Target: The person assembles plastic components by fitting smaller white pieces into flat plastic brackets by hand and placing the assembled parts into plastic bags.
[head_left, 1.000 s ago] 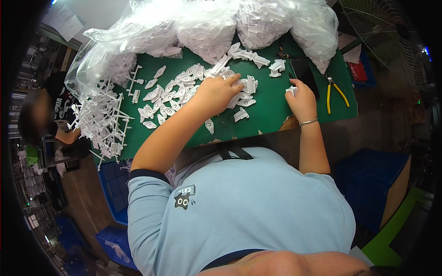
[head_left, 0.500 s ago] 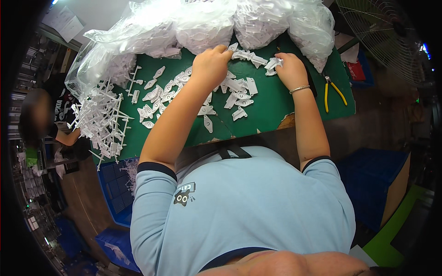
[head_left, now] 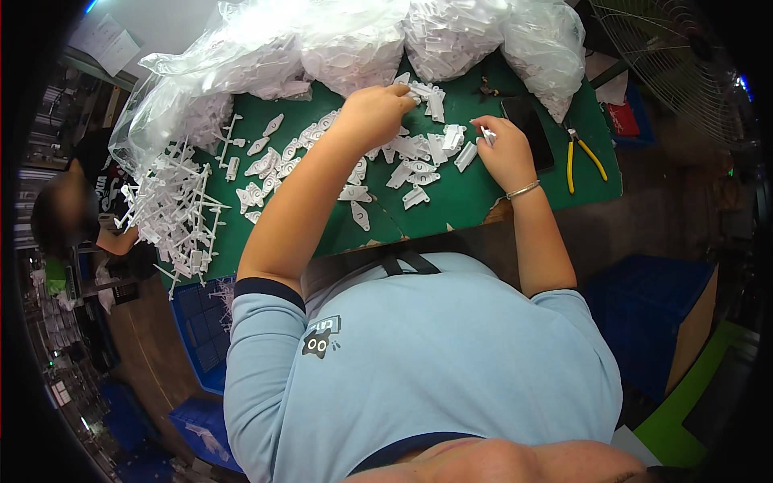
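My left hand (head_left: 374, 117) is at the far middle of the green table (head_left: 322, 239). Its fingers reach, slightly apart, to a small cluster of white plastic parts (head_left: 435, 106), touching its near left side. The thumb is hidden. My right hand (head_left: 509, 154), a bracelet at its wrist, pinches a small white plastic part (head_left: 488, 136) between thumb and fingers. Just left of it lie several elongated white parts (head_left: 465, 156). A loose spread of flat, pointed-oval white parts (head_left: 270, 164) extends under and beside my left forearm.
Clear bags (head_left: 354, 48) full of white parts line the far edge. White sprues (head_left: 173, 209) are heaped at the left. A dark phone (head_left: 530, 133) and yellow-handled pliers (head_left: 573, 161) lie on the right. Beyond stands a fan (head_left: 668, 60); another person (head_left: 105, 193) is at far left.
My right hand has moved nearer to me with a small white part, and several parts now lie beside it. My left hand stays near the bags; the parts by its fingers are bunched closer.
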`<state>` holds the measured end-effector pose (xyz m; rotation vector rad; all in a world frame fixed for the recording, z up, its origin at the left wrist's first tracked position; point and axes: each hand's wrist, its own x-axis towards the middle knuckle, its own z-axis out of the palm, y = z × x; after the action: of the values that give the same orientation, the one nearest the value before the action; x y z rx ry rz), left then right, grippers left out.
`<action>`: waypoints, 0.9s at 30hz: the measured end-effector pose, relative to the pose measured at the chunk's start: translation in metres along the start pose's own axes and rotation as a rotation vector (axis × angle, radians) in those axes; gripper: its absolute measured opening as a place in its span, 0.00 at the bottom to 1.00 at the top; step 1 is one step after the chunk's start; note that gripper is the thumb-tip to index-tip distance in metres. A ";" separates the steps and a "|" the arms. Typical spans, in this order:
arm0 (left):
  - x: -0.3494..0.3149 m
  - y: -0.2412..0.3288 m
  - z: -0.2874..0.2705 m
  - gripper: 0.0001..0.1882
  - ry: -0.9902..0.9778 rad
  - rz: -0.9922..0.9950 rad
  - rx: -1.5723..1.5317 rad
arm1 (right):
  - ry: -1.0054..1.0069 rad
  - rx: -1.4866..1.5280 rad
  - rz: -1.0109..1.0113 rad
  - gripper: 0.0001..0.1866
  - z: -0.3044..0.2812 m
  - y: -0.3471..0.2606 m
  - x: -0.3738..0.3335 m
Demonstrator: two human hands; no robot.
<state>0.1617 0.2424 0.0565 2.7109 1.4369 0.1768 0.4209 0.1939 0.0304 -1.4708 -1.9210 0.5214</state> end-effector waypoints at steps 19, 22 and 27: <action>0.010 0.059 0.020 0.15 0.063 -0.029 -0.210 | -0.235 -0.035 0.161 0.16 -0.016 -0.005 -0.024; 0.000 0.057 0.007 0.15 -0.068 0.055 -0.230 | -0.258 -0.090 0.148 0.14 -0.024 -0.002 -0.029; -0.007 0.056 0.015 0.15 -0.186 0.191 -0.139 | -0.200 -0.099 -0.139 0.14 -0.015 0.000 -0.027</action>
<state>0.2059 0.2046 0.0473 2.6661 1.0760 0.0311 0.4358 0.1672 0.0341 -1.3767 -2.2159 0.5329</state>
